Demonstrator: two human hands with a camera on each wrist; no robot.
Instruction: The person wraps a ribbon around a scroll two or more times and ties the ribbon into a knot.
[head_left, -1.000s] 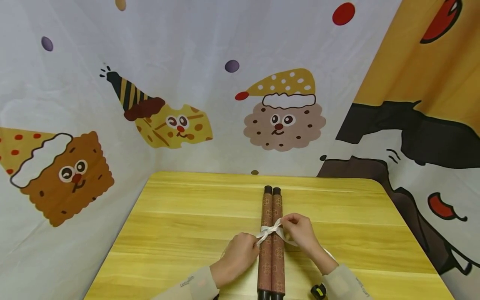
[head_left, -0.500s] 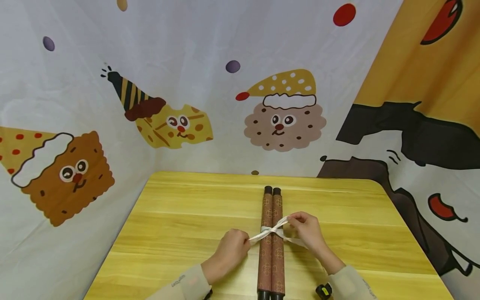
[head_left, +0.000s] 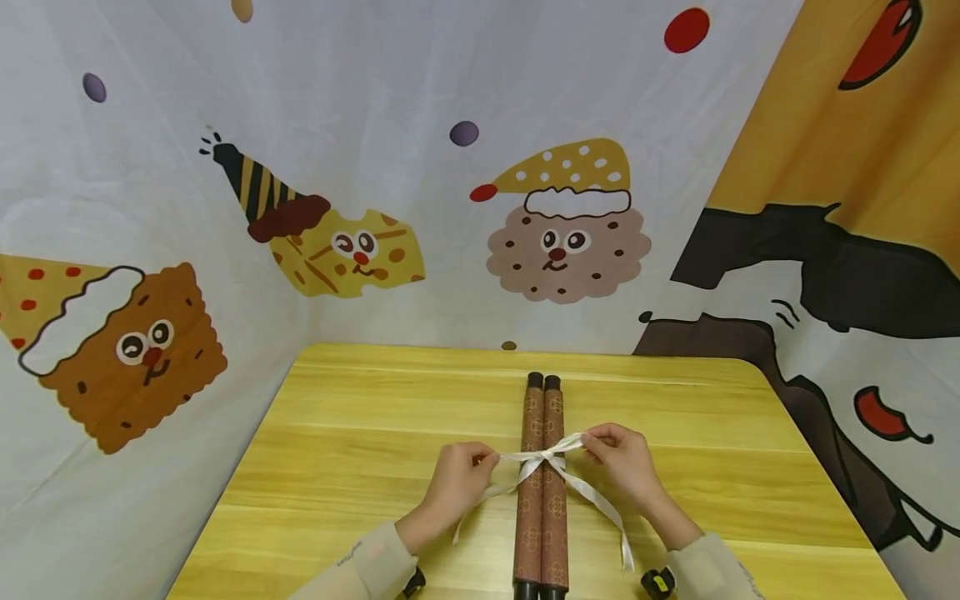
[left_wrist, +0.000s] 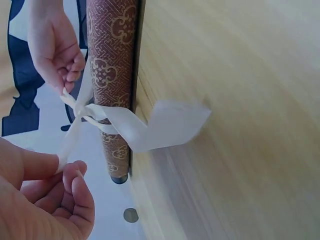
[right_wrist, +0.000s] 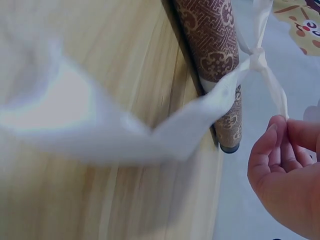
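Two brown patterned scrolls (head_left: pixel 531 525) with black end knobs lie side by side, lengthwise on the table. A white ribbon (head_left: pixel 600 500) goes round their middle, with a knot and two loops on top. My left hand (head_left: pixel 456 479) pinches the left loop between thumb and forefinger, just left of the scrolls. On the other side my right hand (head_left: pixel 624 460) pinches the right loop the same way. Both ribbon tails hang loose, one toward each side; in the left wrist view a wide ribbon tail (left_wrist: pixel 175 122) spreads over the wood beside the scroll (left_wrist: pixel 112 70).
The yellow wood-grain table (head_left: pixel 360 400) carries the scrolls. Behind it hangs a white cloth (head_left: pixel 390 100) printed with cartoon food figures. A black strapped device (head_left: pixel 657 583) sits by the right cuff, and another (head_left: pixel 412 582) by the left cuff.
My hands have moved apart, left hand leftward and up, right hand rightward. The ribbon's loops are drawn out to both sides and the tails now hang free.
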